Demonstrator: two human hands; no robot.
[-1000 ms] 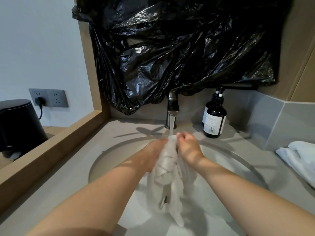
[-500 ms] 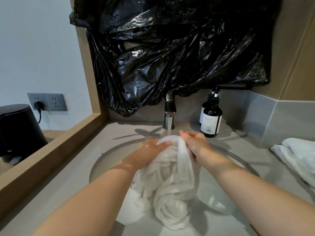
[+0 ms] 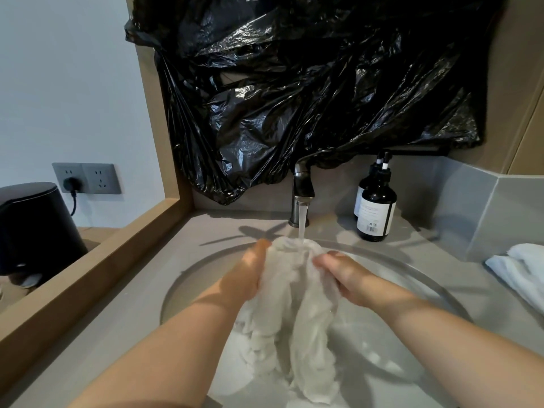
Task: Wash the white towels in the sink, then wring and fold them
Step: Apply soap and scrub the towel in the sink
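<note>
A wet white towel [image 3: 294, 307] hangs bunched over the round sink [image 3: 418, 278], its top under the water stream running from the dark faucet [image 3: 302, 187]. My left hand [image 3: 250, 275] grips the towel's left side and my right hand [image 3: 344, 275] grips its right side, both near the top. The towel's lower end droops into the basin. More white towels [image 3: 521, 266] lie folded on the counter at the right edge.
Two dark pump bottles [image 3: 376, 210] stand right of the faucet. Black plastic sheeting [image 3: 309, 83] covers the wall above. A wooden ledge [image 3: 88, 260] borders the counter on the left; beyond it stand a black appliance [image 3: 32, 225] and a wall socket [image 3: 86, 178].
My hands have spread apart, opening the bunched towel wider under the stream. The towel hangs looser and longer than a second ago.
</note>
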